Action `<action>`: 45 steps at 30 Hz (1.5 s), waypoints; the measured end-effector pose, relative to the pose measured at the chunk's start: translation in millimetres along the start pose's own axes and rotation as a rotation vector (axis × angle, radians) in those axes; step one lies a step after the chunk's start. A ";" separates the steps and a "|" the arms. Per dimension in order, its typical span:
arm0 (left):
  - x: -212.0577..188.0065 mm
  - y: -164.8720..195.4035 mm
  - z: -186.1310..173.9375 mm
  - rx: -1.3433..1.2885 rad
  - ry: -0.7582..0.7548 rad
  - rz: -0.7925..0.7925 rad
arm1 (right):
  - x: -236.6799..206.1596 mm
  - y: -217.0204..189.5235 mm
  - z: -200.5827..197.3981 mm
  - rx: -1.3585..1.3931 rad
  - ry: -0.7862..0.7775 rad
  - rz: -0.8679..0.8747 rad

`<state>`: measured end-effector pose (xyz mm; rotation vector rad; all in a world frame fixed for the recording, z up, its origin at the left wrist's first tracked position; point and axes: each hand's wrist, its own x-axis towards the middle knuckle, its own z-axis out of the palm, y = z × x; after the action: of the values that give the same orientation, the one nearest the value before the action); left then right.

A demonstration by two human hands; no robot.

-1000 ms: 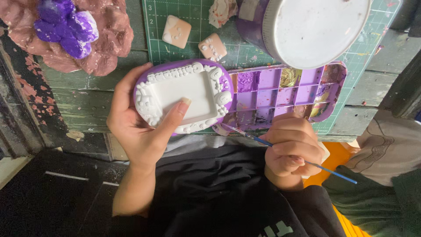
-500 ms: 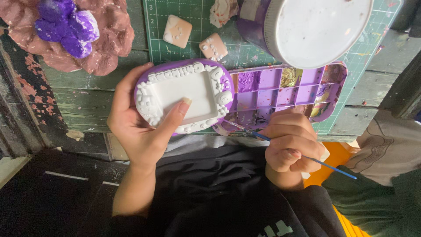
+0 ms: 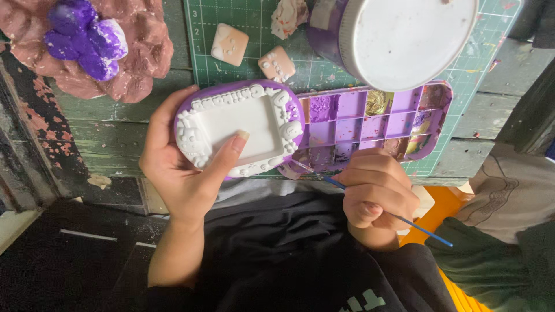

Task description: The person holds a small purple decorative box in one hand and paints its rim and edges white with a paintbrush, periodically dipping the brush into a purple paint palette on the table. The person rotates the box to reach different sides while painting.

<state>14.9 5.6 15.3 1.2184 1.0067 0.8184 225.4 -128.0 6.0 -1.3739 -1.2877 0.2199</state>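
My left hand (image 3: pixel 185 167) grips a rounded white plaster frame (image 3: pixel 237 127) with a raised ornamental border and a purple-painted outer edge; my thumb lies across its flat middle. My right hand (image 3: pixel 376 190) is closed on a thin blue-handled paintbrush (image 3: pixel 370 205), whose tip points at the lower right edge of the frame. Just behind the brush lies a purple paint palette (image 3: pixel 376 121) with several square wells holding purple and gold-brown paint.
A green cutting mat (image 3: pixel 202 34) covers the worn wooden tabletop. On it are two small square clay tiles (image 3: pixel 230 44), a crumpled white lump (image 3: pixel 289 16) and a big purple tub with a white lid (image 3: pixel 404 34). A pink and purple clay flower (image 3: pixel 87 40) lies at the left.
My right hand with the brush has edged slightly up and left, bringing the tip closer to the frame's edge. The left hand and frame have stayed in place.
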 end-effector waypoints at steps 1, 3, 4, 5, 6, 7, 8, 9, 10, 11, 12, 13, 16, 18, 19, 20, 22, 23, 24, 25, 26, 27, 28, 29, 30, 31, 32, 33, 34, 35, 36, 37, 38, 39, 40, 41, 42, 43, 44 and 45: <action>-0.4 0.2 -0.1 -0.005 0.004 -0.007 | -0.4 1.2 1.1 -0.011 0.024 -0.015; 0.2 0.4 0.6 -0.014 0.011 -0.017 | -0.3 5.3 3.5 0.023 0.182 -0.017; 0.2 0.0 0.7 -0.019 0.012 -0.021 | -0.4 8.2 6.6 0.071 0.316 -0.003; -0.5 -0.2 0.1 -0.023 0.012 -0.023 | 0.1 10.2 7.5 0.121 0.450 0.011; -0.2 -0.2 0.1 -0.024 0.013 -0.026 | 0.9 11.8 7.9 -0.003 0.396 0.026; 0.0 -0.5 0.0 -0.025 0.014 -0.029 | 2.2 12.1 6.4 -0.127 0.342 0.040; -0.2 -0.5 -0.6 -0.023 0.016 -0.035 | 3.6 11.7 5.1 -0.250 0.289 0.056; 0.1 -1.5 -0.5 -0.026 0.017 -0.035 | 4.2 9.9 5.1 -0.274 0.250 0.072; 1.0 -1.6 0.2 -0.029 0.018 -0.035 | 5.4 7.2 4.3 -0.297 0.212 0.088; 1.1 -1.9 0.9 -0.034 0.021 -0.035 | 6.5 4.3 3.8 -0.319 0.171 0.106; 0.6 -2.0 0.6 -0.034 0.023 -0.037 | 7.7 1.2 3.5 -0.344 0.142 0.129; -0.1 -2.4 0.2 -0.034 0.025 -0.039 | 8.9 -1.7 3.3 -0.369 0.113 0.151; 0.9 -2.7 0.5 -0.028 0.026 -0.039 | 12.7 -5.5 4.2 -0.389 0.070 0.185; 1.2 -2.9 1.1 -0.030 0.027 -0.037 | 14.4 -5.5 4.7 -0.390 0.053 0.185; 1.6 -3.1 1.3 -0.031 0.029 -0.036 | 14.7 -5.1 4.8 -0.393 0.042 0.179; 1.5 -3.2 1.2 -0.034 0.030 -0.039 | 14.8 -4.6 4.9 -0.395 0.031 0.174; 1.7 -3.2 1.1 -0.037 0.031 -0.041 | 14.1 -4.1 5.0 -0.390 0.041 0.177; 1.7 -3.0 1.3 -0.039 0.032 -0.042 | 13.4 -4.2 4.9 -0.389 0.045 0.180; 1.6 -3.1 1.2 -0.037 0.030 -0.041 | 12.9 -4.2 4.8 -0.387 0.061 0.179; 1.5 -3.3 1.1 -0.035 0.029 -0.040 | 12.3 -4.3 4.7 -0.385 0.075 0.177; 1.9 -3.2 1.4 -0.028 0.028 -0.038 | 12.3 -4.3 4.4 -0.382 0.089 0.176; 1.8 -3.2 1.3 -0.031 0.027 -0.037 | 12.1 -4.3 4.3 -0.379 0.091 0.171; 1.6 -3.3 1.2 -0.034 0.026 -0.036 | 12.6 -4.0 3.8 -0.379 0.091 0.165; 1.0 -3.4 0.7 -0.045 0.025 -0.036 | 12.6 -3.9 4.1 -0.378 0.094 0.160; 1.3 -3.3 1.0 -0.046 0.024 -0.032 | 13.3 -3.4 3.7 -0.379 0.086 0.161; 1.4 -3.5 1.2 -0.047 0.023 -0.029 | 13.5 -3.0 4.4 -0.376 0.080 0.163; 1.3 -3.6 1.0 -0.037 0.022 -0.025 | 13.9 -2.7 4.3 -0.374 0.073 0.164; 1.0 -3.9 0.8 -0.035 0.021 -0.025 | 13.7 -2.7 4.9 -0.371 0.068 0.164; 1.2 -3.6 0.8 -0.033 0.020 -0.025 | 13.8 -2.6 5.0 -0.370 0.063 0.166; 1.4 -3.5 1.0 -0.040 0.020 -0.028 | 13.3 -3.0 4.8 -0.370 0.059 0.167; 1.3 -3.4 1.2 -0.044 0.021 -0.030 | 13.0 -2.9 4.4 -0.370 0.059 0.169; 1.1 -3.4 1.2 -0.048 0.022 -0.032 | 12.2 -3.2 3.7 -0.369 0.058 0.171; 1.2 -3.0 1.2 -0.047 0.023 -0.035 | 11.5 -2.6 3.4 -0.366 0.057 0.175; 1.3 -2.8 1.2 -0.044 0.023 -0.034 | 10.7 -1.1 3.0 -0.353 0.083 0.165; 1.4 -2.8 1.2 -0.041 0.023 -0.034 | 9.8 1.1 2.6 -0.338 0.107 0.155; 1.2 -2.7 0.9 -0.034 0.023 -0.030 | 8.5 4.2 3.5 -0.322 0.132 0.145; 1.5 -2.4 1.2 -0.035 0.023 -0.029 | 7.3 7.9 4.1 -0.279 0.194 0.067; 1.7 -2.3 1.5 -0.035 0.022 -0.028 | 5.6 12.2 6.0 -0.235 0.258 -0.007; 1.3 -2.3 1.7 -0.040 0.023 -0.031 | 4.2 16.3 6.9 -0.189 0.322 -0.080; 1.3 -2.5 1.8 -0.040 0.023 -0.029 | 1.5 16.4 6.9 -0.101 0.321 -0.070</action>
<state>17.0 5.7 12.7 1.1601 1.0195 0.8282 229.7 -118.1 -8.2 -1.3819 -1.0864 -0.1129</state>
